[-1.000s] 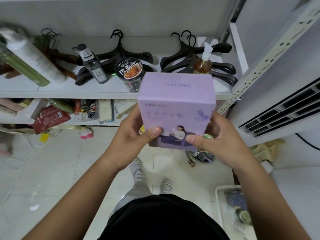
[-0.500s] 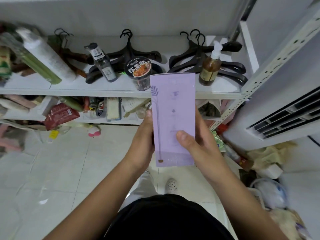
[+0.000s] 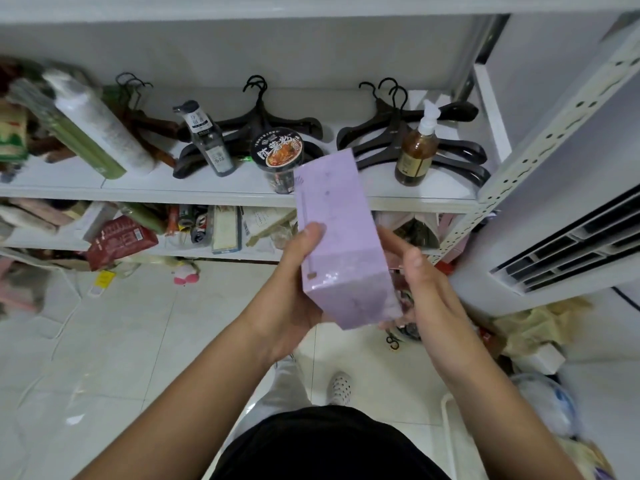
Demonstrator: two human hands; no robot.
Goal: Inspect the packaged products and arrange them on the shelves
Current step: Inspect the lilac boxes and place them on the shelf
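Closest to my camera, at 6 o'clock in the view, is the person's black top (image 3: 322, 445), with one white perforated shoe (image 3: 341, 388) on the pale tiled floor (image 3: 138, 323) just beyond it. Both forearms run up toward the middle, where the purple box (image 3: 337, 237) is held in the air in front of the shelving. It is tilted, with its top end leaning toward 11 o'clock and its lower end nearest me.

The left hand (image 3: 294, 296) grips the box from 9 o'clock, thumb pressed on the facing panel and fingers going round behind. The right hand (image 3: 427, 292) sits at the box's 3 o'clock with its thumb lifted off the cardboard. Its fingers pass under the lower corner and are blurred, so I cannot tell whether they clasp the box or only prop it.

Past the hands, at 9 o'clock, the lower shelf (image 3: 45, 243) carries a red packet (image 3: 119, 240) among cluttered small packs.

On the upper shelf (image 3: 173, 194), a noodle cup (image 3: 278, 154) stands at the box's 11 o'clock, partly covered by its top corner. An amber pump bottle (image 3: 415, 154) is at 1 o'clock and a dark bottle (image 3: 207, 140) at 10 o'clock. Farther left, a white tube (image 3: 104, 126) leans beside a green one (image 3: 79, 143). Black hangers (image 3: 263, 123) lie at the back.

A white air-conditioning unit (image 3: 571, 244) fills 3 o'clock
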